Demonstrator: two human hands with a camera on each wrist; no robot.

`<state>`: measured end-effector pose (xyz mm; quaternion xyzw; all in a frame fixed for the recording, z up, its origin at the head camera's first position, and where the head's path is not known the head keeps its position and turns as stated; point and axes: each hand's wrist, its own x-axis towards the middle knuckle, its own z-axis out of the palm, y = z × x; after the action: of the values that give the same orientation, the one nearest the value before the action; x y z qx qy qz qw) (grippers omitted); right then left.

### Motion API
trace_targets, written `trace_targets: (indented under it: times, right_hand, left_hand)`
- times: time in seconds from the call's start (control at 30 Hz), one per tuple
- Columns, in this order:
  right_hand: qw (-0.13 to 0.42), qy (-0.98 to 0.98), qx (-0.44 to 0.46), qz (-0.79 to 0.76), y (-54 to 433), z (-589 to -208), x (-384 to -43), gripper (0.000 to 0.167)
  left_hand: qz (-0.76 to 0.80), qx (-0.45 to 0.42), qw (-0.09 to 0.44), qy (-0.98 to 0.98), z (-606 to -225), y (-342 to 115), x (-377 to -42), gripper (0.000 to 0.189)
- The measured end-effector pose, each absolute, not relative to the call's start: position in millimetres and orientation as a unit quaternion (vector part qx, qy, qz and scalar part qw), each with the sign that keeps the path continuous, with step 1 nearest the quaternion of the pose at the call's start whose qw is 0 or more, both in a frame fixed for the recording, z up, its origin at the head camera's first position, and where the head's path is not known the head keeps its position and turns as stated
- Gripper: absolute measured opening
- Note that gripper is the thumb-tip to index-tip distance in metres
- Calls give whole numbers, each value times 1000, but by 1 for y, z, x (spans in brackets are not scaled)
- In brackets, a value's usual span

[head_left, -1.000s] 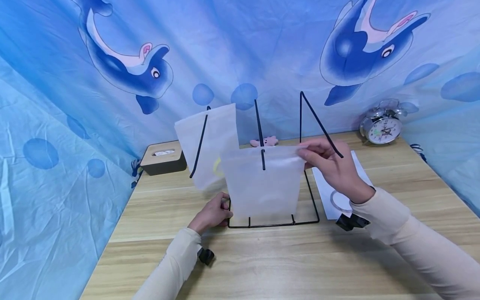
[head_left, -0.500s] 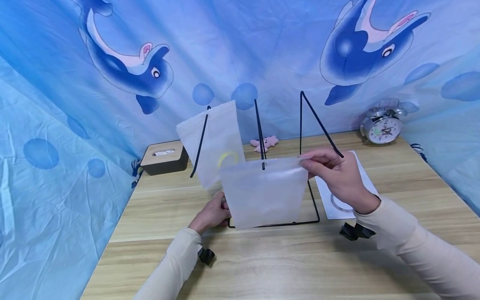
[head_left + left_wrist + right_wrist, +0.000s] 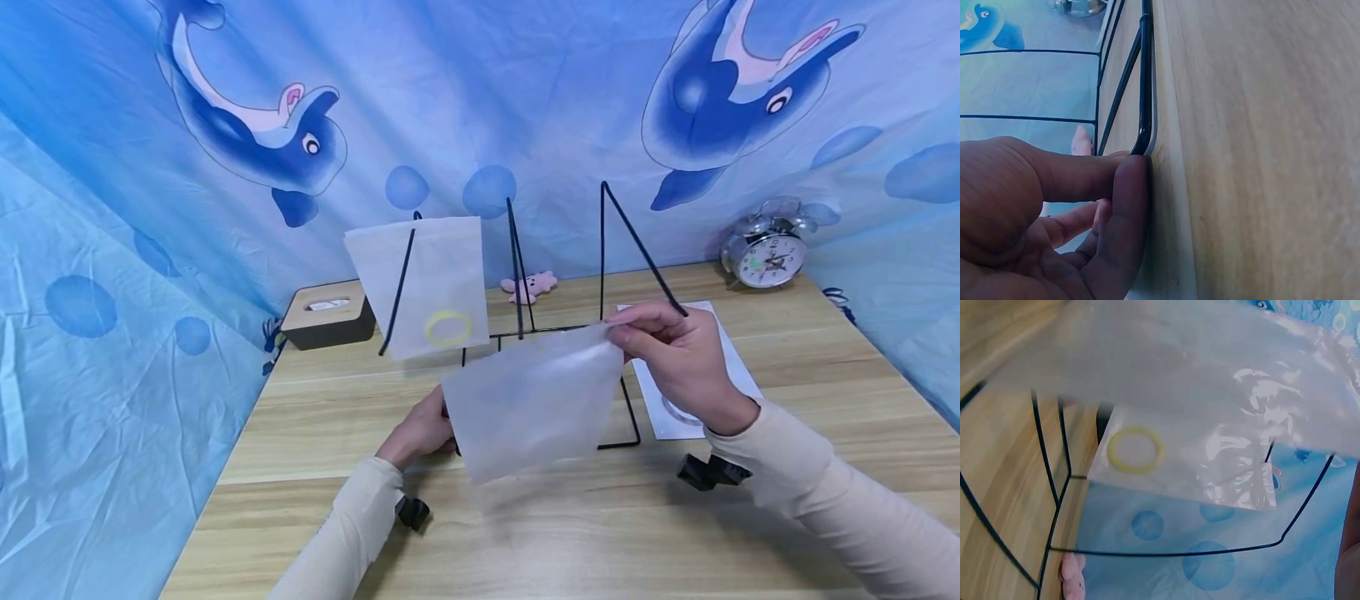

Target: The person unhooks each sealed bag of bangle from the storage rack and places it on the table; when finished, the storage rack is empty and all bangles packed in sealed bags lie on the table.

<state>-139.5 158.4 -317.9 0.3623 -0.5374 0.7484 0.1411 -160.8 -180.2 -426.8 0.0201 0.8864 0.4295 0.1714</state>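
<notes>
In the head view, my right hand [image 3: 678, 362] pinches the upper right corner of a translucent plastic bag [image 3: 536, 408]. The bag hangs tilted in front of the black wire rack [image 3: 618, 446], off the middle prong, its lower edge over the table. Low at the rack's front left corner, my left hand [image 3: 420, 432] grips the base wire; the left wrist view has thumb and finger closed round that black wire [image 3: 1145, 94]. A second bag [image 3: 431, 267] hangs on the left prong, with a yellow ring [image 3: 1135, 469] showing through it. The right prong carries nothing.
A tissue box [image 3: 327, 325] stands behind on the left, and a small pink plush toy [image 3: 534, 285] behind the rack. At the back right is a twin-bell alarm clock [image 3: 769, 260]. A white sheet [image 3: 731, 358] with a clear ring lies right of the rack.
My right hand has drawn the bag off the middle prong, downward and toward me, and it now tilts. The left bag has swung back to hang straighter. The left hand stays put.
</notes>
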Motion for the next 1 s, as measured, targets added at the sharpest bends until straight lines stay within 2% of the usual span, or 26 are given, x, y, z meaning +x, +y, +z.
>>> trace_targets:
  times: [0.13,0.27,0.4,0.6,1.0]
  right_hand:
    - [119,-526,355,763,158,-318,-139,13]
    - [106,-597,297,738,163,-320,-141,15]
    - [67,-651,212,726,173,-323,-146,14]
    - [5,-589,167,791,188,-329,-156,15]
    - [34,-588,129,798,234,-339,-157,16]
  left_hand:
    - [423,17,166,890,-426,-181,-160,18]
    - [436,-3,166,885,-428,-181,-161,32]
    - [444,-19,165,881,-430,-181,-162,54]
    - [443,-26,162,881,-432,-181,-162,57]
    - [431,-26,166,887,-431,-182,-162,56]
